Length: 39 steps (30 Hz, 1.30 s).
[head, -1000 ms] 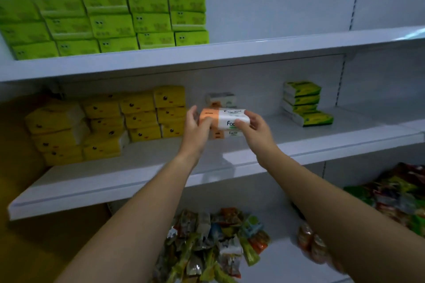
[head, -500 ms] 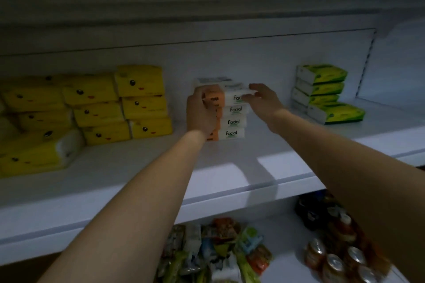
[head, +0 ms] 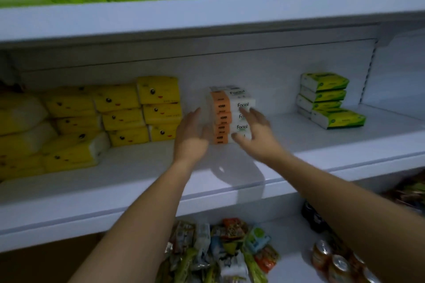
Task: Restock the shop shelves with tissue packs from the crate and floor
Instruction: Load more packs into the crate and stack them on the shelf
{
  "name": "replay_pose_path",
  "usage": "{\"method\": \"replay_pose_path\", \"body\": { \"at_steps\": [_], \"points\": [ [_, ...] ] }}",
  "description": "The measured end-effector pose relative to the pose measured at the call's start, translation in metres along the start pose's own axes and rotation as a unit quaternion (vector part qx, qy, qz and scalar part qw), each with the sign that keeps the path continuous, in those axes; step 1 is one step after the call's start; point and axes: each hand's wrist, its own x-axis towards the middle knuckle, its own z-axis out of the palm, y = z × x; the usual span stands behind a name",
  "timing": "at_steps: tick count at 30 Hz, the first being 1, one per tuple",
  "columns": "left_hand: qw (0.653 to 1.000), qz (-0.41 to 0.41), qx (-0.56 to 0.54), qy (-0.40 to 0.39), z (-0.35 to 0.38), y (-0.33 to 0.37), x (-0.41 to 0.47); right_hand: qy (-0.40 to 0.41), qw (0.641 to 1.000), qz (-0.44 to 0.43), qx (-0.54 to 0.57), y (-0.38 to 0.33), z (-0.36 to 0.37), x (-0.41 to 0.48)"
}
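Both grips have let go of the top tissue pack (head: 232, 101) and dropped lower; it now sits on the orange-and-white stack (head: 222, 126) on the middle shelf (head: 138, 167). Fingers spread, the left grip (head: 192, 132) hangs just beside the stack's orange end. Also spread, the right grip (head: 256, 136) lies across the lower packs' white fronts; whether it touches them I cannot tell. To the left stand yellow packs (head: 138, 112), to the right green-and-white packs (head: 326, 99).

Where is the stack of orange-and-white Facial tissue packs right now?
In the head view, the Facial tissue stack stands centre-frame on the middle shelf, between the yellow tissue packs to its left and the green-and-white packs to its right.
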Motion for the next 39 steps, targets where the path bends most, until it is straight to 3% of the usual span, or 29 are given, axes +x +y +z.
{"method": "replay_pose_path", "body": {
  "at_steps": [5,10,18,23,29,35,39],
  "points": [
    [0.986,-0.026,0.159,-0.049,-0.061,-0.027,-0.11,-0.093,0.995,-0.036,0.014,-0.052,0.034,-0.11],
    [0.979,-0.087,0.162,-0.081,-0.123,-0.066,-0.254,-0.205,0.977,-0.064,0.008,-0.101,0.077,-0.227],
    [0.95,-0.262,0.127,-0.113,-0.159,-0.17,-0.426,-0.347,0.935,-0.071,0.012,-0.126,0.189,-0.358],
    [0.905,-0.394,0.074,-0.139,-0.144,-0.228,-0.489,-0.441,0.897,-0.005,0.01,-0.105,0.263,-0.403],
    [0.842,-0.502,0.055,-0.19,-0.1,-0.299,-0.53,-0.495,0.866,0.071,0.004,-0.062,0.352,-0.426],
    [0.806,-0.548,-0.005,-0.225,-0.031,-0.387,-0.527,-0.523,0.843,0.123,-0.021,0.005,0.444,-0.425],
    [0.806,-0.55,-0.034,-0.216,0.009,-0.444,-0.538,-0.55,0.82,0.15,-0.047,0.037,0.5,-0.431]
  ]
}}
